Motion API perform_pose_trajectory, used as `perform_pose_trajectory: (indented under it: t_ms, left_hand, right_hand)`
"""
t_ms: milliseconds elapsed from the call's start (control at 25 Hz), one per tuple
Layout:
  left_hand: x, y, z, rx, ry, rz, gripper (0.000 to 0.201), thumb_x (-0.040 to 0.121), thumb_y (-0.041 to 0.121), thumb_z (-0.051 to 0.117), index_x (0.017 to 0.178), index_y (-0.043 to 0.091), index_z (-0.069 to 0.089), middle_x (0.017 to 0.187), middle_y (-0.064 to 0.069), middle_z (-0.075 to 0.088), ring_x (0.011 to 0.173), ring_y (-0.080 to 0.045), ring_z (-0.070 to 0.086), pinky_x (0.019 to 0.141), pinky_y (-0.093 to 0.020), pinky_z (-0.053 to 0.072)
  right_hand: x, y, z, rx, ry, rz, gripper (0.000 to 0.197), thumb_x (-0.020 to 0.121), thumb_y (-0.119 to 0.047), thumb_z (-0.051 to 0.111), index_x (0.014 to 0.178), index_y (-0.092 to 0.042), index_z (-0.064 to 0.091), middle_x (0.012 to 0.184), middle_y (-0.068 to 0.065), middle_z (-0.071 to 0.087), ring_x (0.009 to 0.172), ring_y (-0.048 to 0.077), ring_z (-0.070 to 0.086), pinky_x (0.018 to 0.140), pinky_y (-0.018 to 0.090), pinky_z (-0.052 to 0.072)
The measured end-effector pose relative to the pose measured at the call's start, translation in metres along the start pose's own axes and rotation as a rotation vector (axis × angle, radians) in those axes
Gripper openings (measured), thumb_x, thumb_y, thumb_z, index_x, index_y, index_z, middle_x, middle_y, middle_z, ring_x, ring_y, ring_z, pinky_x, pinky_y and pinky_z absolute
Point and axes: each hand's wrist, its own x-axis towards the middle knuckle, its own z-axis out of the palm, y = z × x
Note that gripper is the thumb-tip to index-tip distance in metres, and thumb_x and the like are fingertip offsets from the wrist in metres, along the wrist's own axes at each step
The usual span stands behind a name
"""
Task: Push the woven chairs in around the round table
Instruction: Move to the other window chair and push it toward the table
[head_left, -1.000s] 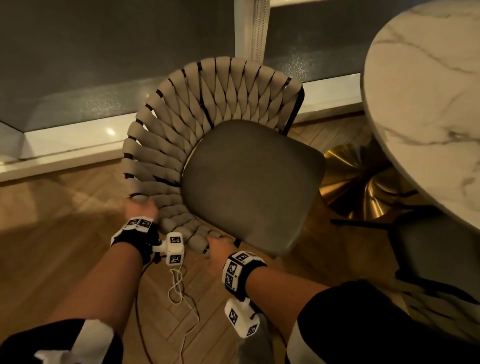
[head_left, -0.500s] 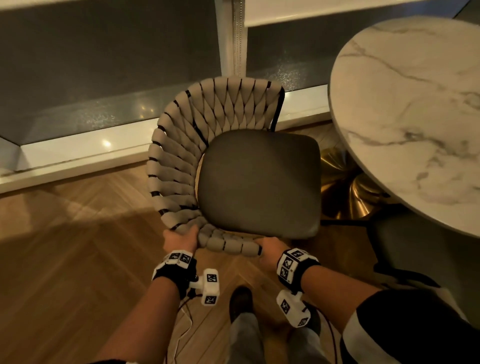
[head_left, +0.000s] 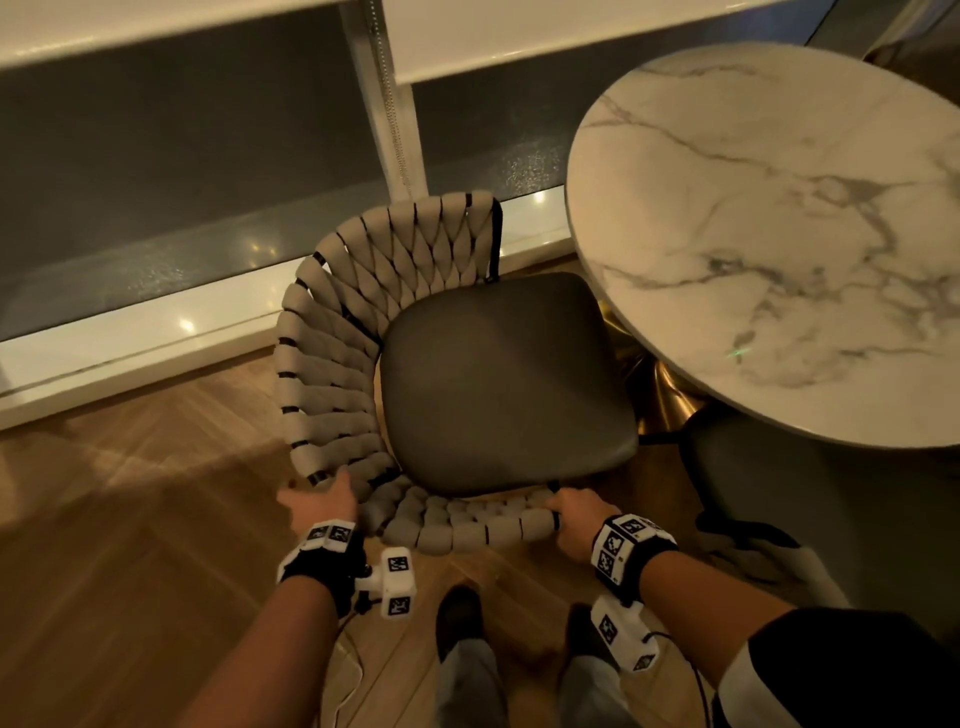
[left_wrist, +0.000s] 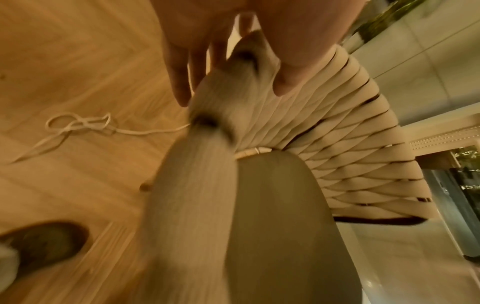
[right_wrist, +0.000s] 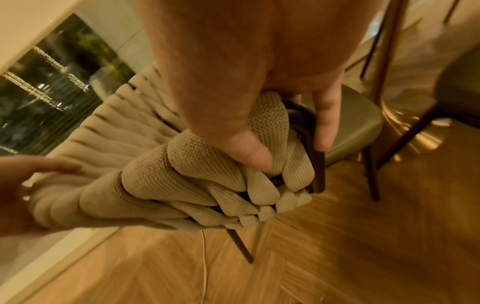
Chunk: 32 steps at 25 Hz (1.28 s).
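A woven chair (head_left: 332, 364) with beige padded straps and a dark grey seat (head_left: 498, 374) stands in front of me, its seat front against the edge of the round marble table (head_left: 779, 234). My left hand (head_left: 322, 506) rests on the near left bend of the woven back; its fingers (left_wrist: 179, 82) lie straight along the rim. My right hand (head_left: 574, 514) grips the right end of the back. Its thumb (right_wrist: 249, 152) presses into the straps while its fingers (right_wrist: 324, 123) wrap round the dark frame.
A second chair with a dark seat (head_left: 769, 467) sits tucked under the table at the right. The table's gold base (head_left: 660, 395) shows beside the seat. A white window ledge (head_left: 130, 338) runs behind. A white cable (left_wrist: 78, 123) lies on the wood floor near my shoes (head_left: 457, 613).
The chair has swung and slid right, toward the table. My left hand has loosened from a grip to straight fingers on the rim; my right hand keeps its hold.
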Motion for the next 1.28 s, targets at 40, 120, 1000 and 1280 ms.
perform_pose_trajectory:
  t_ms: [40,120,1000,1280]
  left_hand:
    - [0.007,0.007,-0.004,0.036,-0.025,0.033,0.084,0.081,0.034,0.073,0.148,0.017,0.025,0.137,-0.027,0.052,0.121,-0.048,0.053,0.097,-0.054,0.045]
    - [0.025,0.01,-0.005,0.072,-0.104,0.051,0.087,0.075,0.039,0.076,0.145,0.021,0.028,0.136,-0.026,0.054,0.118,-0.048,0.055,0.098,-0.057,0.047]
    - [0.041,0.002,-0.004,-0.121,-0.102,-0.035,0.079,0.08,0.034,0.072,0.144,0.018,0.029,0.14,-0.025,0.05,0.121,-0.047,0.053,0.102,-0.062,0.044]
    - [-0.006,-0.025,0.011,-0.328,-0.166,-0.041,0.087,0.091,0.01,0.063,0.154,0.031,0.006,0.151,-0.02,0.04,0.133,-0.042,0.045,0.107,-0.059,0.039]
  right_hand:
    - [-0.001,0.007,0.005,0.029,0.037,0.012,0.039,0.085,-0.021,0.056,0.12,-0.037,0.061,0.125,0.003,0.056,0.115,0.029,0.054,0.094,0.043,0.051]
    - [-0.002,0.02,0.02,0.214,0.173,0.055,0.051,0.083,-0.024,0.058,0.132,-0.036,0.053,0.143,0.005,0.04,0.128,0.032,0.04,0.107,0.044,0.042]
    - [0.025,0.0,-0.001,1.696,0.221,0.235,0.078,0.096,-0.012,0.058,0.154,-0.034,0.011,0.154,0.016,0.034,0.126,0.041,0.051,0.083,0.051,0.054]
    - [0.036,-0.011,0.013,1.837,0.132,0.3,0.045,0.091,-0.009,0.061,0.133,-0.01,0.044,0.129,0.026,0.056,0.106,0.043,0.062,0.073,0.053,0.059]
